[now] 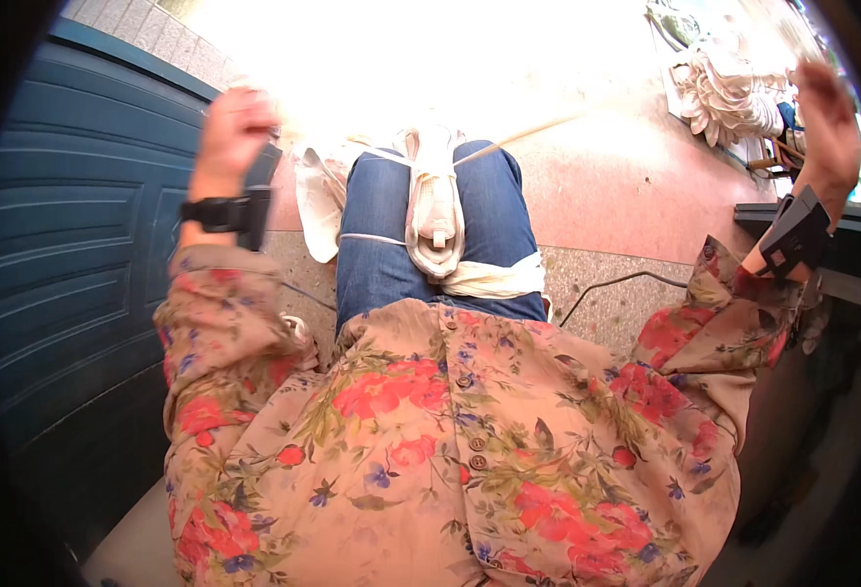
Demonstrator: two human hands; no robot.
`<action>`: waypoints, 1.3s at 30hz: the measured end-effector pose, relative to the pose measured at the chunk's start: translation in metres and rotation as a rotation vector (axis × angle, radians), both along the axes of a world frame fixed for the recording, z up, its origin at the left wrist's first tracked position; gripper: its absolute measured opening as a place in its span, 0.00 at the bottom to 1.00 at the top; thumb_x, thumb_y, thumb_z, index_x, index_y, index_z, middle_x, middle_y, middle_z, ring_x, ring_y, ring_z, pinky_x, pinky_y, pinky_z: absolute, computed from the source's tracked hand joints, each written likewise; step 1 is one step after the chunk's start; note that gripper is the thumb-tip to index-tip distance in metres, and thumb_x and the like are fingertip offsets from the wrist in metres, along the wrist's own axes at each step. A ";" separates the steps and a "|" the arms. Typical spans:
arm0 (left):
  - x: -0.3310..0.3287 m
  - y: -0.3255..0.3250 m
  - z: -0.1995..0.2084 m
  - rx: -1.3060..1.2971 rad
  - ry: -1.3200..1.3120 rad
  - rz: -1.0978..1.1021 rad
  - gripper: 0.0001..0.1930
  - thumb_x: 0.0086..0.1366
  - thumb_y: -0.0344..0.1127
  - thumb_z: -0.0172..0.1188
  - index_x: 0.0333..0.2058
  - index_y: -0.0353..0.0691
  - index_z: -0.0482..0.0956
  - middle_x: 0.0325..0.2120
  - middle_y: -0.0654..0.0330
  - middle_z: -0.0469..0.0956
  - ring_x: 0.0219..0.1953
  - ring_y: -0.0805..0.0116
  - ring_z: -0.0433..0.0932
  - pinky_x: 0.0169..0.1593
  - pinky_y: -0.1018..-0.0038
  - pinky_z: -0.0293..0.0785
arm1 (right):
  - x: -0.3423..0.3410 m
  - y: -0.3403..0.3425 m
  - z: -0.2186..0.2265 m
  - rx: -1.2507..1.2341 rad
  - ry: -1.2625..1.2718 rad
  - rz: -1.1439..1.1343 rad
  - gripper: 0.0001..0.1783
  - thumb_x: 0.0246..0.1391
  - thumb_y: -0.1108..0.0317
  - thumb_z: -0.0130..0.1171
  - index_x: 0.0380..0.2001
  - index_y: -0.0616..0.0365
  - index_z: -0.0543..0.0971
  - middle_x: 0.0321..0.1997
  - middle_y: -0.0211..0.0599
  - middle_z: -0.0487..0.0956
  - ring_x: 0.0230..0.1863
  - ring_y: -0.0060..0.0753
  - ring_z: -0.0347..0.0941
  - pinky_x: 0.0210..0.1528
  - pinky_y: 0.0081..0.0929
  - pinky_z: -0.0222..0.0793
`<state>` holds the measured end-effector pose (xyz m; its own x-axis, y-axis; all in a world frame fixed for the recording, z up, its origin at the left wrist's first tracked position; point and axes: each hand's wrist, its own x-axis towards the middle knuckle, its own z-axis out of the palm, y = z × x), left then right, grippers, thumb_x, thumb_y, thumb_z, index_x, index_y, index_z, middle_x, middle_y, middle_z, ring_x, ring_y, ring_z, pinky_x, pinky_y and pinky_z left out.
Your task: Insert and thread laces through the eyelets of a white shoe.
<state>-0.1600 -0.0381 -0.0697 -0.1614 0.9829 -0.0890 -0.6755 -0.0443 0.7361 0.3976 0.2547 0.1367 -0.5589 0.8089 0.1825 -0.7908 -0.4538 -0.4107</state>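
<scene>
A white shoe lies on my lap between my jeans-clad thighs, heel toward me. From its far part a pale shoelace stretches taut up to the right, and another length runs left; both fade into glare. My left hand, raised at the far left, is closed, with the left lace heading toward it. My right hand is lifted far out to the right, blurred, its fingers seemingly closed, on the side the right lace runs to. What lies between the fingers is not distinct.
A blue panelled door stands close on my left. At the far right is a pile of whitish shoe-like pieces. White cloth lies over my right thigh. A black cable crosses the speckled floor. Glare washes out the far ground.
</scene>
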 end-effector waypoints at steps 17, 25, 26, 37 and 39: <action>0.097 -0.011 -0.045 -0.706 -0.003 -0.065 0.10 0.62 0.41 0.49 0.27 0.40 0.69 0.12 0.72 0.59 0.12 0.82 0.58 0.19 0.81 0.58 | -0.173 -0.210 -0.295 0.800 -1.321 0.074 0.10 0.53 0.66 0.51 0.31 0.64 0.73 0.22 0.33 0.74 0.25 0.23 0.70 0.29 0.21 0.66; 0.192 -0.005 -0.058 -0.716 0.655 -0.203 0.10 0.59 0.38 0.51 0.27 0.37 0.74 0.15 0.68 0.67 0.15 0.81 0.64 0.18 0.82 0.61 | -0.182 -0.189 -0.293 0.828 -1.441 -0.136 0.09 0.53 0.65 0.47 0.33 0.60 0.70 0.28 0.50 0.74 0.32 0.52 0.71 0.34 0.38 0.65; 0.193 -0.006 -0.058 -0.717 0.734 -0.200 0.10 0.59 0.37 0.51 0.27 0.37 0.75 0.16 0.67 0.69 0.16 0.82 0.64 0.18 0.83 0.60 | -0.180 -0.189 -0.292 0.830 -1.408 -0.164 0.08 0.53 0.66 0.47 0.32 0.59 0.70 0.27 0.49 0.74 0.31 0.50 0.71 0.33 0.37 0.66; 0.191 -0.016 -0.080 -0.606 1.243 -0.101 0.12 0.57 0.39 0.49 0.28 0.35 0.77 0.22 0.51 0.76 0.24 0.65 0.75 0.31 0.72 0.68 | -0.167 -0.205 -0.273 1.236 -1.348 -0.135 0.05 0.49 0.71 0.49 0.28 0.59 0.73 0.30 0.42 0.73 0.34 0.47 0.69 0.35 0.35 0.65; 0.196 -0.015 -0.080 -0.544 1.322 -0.047 0.12 0.57 0.39 0.49 0.28 0.36 0.77 0.23 0.50 0.75 0.26 0.59 0.75 0.32 0.69 0.69 | -0.170 -0.214 -0.286 1.269 -1.435 -0.132 0.05 0.48 0.71 0.48 0.26 0.59 0.74 0.32 0.39 0.74 0.37 0.44 0.68 0.39 0.36 0.63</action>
